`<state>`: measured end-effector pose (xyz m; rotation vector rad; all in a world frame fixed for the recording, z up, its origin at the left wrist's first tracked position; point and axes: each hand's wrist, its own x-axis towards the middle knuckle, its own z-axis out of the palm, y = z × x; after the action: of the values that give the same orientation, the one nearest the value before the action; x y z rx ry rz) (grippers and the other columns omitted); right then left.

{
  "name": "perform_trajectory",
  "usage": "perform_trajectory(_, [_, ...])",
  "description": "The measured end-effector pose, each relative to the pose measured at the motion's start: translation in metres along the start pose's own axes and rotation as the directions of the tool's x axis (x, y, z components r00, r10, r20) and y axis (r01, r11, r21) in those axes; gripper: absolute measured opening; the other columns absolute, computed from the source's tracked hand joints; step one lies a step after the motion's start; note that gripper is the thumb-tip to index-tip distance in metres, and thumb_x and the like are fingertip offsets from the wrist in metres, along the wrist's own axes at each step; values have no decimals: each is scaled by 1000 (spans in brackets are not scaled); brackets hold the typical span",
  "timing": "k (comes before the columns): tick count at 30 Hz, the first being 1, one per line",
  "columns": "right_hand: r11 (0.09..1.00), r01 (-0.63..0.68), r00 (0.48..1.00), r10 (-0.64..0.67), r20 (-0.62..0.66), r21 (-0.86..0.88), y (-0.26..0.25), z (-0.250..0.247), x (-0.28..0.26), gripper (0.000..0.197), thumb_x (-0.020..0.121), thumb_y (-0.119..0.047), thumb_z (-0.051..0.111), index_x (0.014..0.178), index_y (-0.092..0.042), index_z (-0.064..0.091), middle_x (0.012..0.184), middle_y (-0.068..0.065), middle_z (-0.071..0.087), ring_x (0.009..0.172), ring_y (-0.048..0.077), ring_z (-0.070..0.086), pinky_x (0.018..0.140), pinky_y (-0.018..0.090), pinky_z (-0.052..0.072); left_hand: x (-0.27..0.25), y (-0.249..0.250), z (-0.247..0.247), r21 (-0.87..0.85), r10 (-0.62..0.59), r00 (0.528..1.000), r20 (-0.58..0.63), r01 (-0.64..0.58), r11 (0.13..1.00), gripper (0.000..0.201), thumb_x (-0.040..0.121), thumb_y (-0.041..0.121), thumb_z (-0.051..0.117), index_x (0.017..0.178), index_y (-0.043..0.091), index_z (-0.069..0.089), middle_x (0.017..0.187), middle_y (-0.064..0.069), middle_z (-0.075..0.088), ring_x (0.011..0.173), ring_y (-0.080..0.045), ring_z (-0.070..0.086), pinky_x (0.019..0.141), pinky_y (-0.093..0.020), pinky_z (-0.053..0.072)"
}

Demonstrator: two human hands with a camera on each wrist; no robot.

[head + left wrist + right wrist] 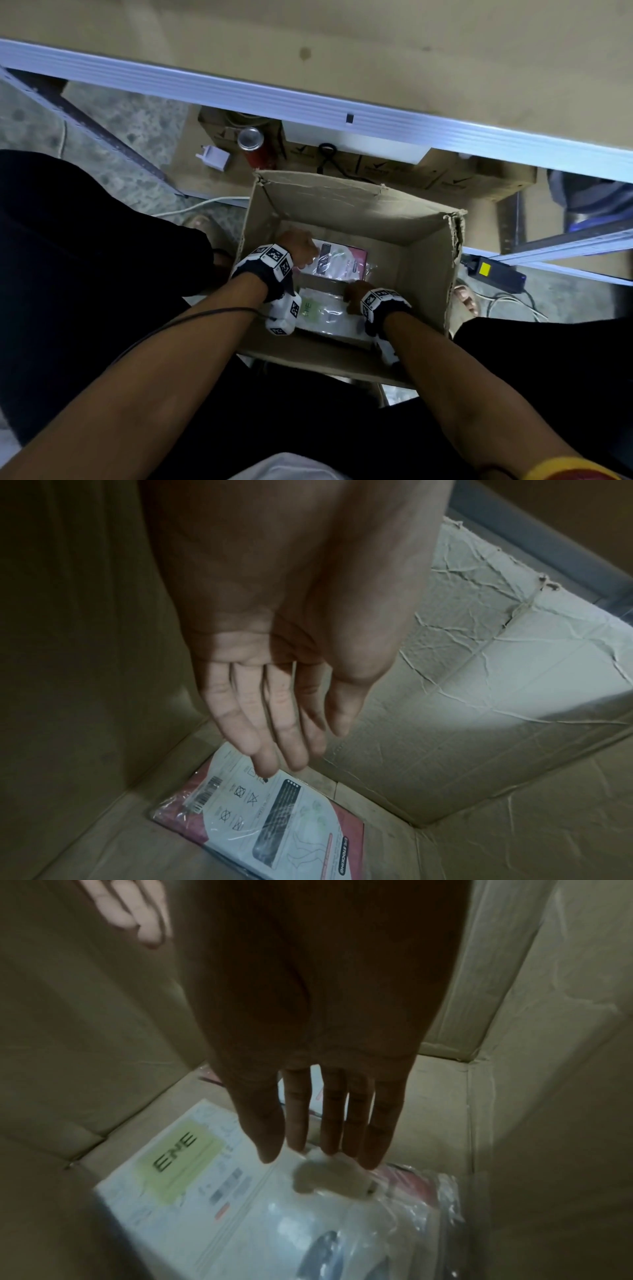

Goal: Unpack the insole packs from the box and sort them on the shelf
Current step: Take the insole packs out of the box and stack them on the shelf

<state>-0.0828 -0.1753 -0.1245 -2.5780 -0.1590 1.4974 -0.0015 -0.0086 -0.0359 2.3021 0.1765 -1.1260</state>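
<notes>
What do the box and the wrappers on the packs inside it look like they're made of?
The box looks like plain brown corrugated cardboard, matte, judging by its torn, creased rim and wrinkled flap. The red-edged pack and the green-label pack both seem to be printed card inserts inside thin clear plastic film: the film shows glossy glints and crinkles, though the exact plastic can't be told.

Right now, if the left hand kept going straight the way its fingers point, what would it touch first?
Most likely the pink-edged pack lying on the box floor: the left hand points its straight fingers down at its near corner. The remaining gap is hard to judge.
</notes>
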Motion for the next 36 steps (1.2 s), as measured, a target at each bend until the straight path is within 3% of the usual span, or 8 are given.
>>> perform_trajectory(2, [1000, 17, 1000, -17, 4, -18, -1, 0, 1, 46, 91, -14, 65, 135, -4, 55, 140, 18, 53, 128, 31, 54, 103, 33, 46, -1, 0, 2, -10, -7, 1000, 24, 7, 1000, 24, 96, 13, 58, 110, -1, 71, 108, -20, 73, 84, -25, 67, 86, -40, 57])
perform_trajectory(6, [998, 55, 997, -53, 53, -39, -5, -3, -2, 48, 85, -10, 72, 131, -2, 58, 136, 18, 57, 123, 29, 58, 98, 32, 49, -1, 1, 4, -154, -32, 997, 76, 44, 987, 19, 95, 6, 59, 101, -11, 67, 102, -28, 70, 95, -38, 68, 90, -49, 54])
perform_trajectory(10, [997, 48, 999, -47, 18, -66, -3, 3, 0, 49, 86, -8, 70, 132, -3, 56, 137, 19, 53, 125, 32, 56, 100, 36, 49, -3, 1, 4, -179, -63, 995, 79, 77, 981, 7, 94, 8, 61, 92, 2, 64, 89, -19, 62, 77, -28, 58, 72, -37, 49])
perform_trajectory(12, [993, 35, 998, -40, -43, -109, -2, 4, -1, 43, 88, -8, 67, 130, -4, 58, 137, 20, 49, 126, 35, 53, 102, 41, 49, -2, -2, 4, -184, -72, 995, 73, 85, 979, 12, 95, 12, 61, 93, 2, 66, 89, -18, 65, 78, -28, 60, 76, -38, 52])
perform_trajectory(18, [1000, 18, 999, -17, 29, -22, -1, 1, -2, 50, 84, -9, 74, 131, -3, 57, 134, 17, 59, 121, 27, 61, 96, 30, 50, -1, -5, 8, -111, -63, 993, 95, 74, 991, 31, 98, 18, 58, 109, -9, 68, 110, -23, 71, 104, -36, 69, 97, -46, 54])
perform_trajectory(24, [999, 26, 999, -28, -25, -47, 0, 5, -5, 41, 86, -5, 67, 125, -3, 57, 130, 19, 59, 116, 32, 62, 96, 41, 54, -1, -5, 9, -73, -62, 994, 92, 69, 995, 33, 98, 20, 56, 113, -7, 69, 112, -21, 72, 104, -34, 71, 96, -44, 56])
perform_trajectory(33, [998, 61, 997, -61, -36, 9, -2, -1, -12, 35, 88, -8, 65, 122, -5, 58, 124, 17, 61, 110, 31, 64, 92, 39, 54, 8, -7, 16, -10, -64, 996, 64, 65, 998, 31, 99, 18, 55, 110, -7, 70, 109, -19, 74, 102, -33, 72, 95, -41, 56])
perform_trajectory(36, [998, 53, 999, -52, -16, 20, 0, -8, -16, 36, 86, -9, 70, 120, -3, 63, 123, 16, 64, 110, 29, 65, 92, 35, 55, 14, -7, 19, 78, -50, 997, 66, 45, 996, 21, 98, 17, 55, 99, 2, 69, 113, -18, 73, 93, -28, 70, 94, -39, 57])
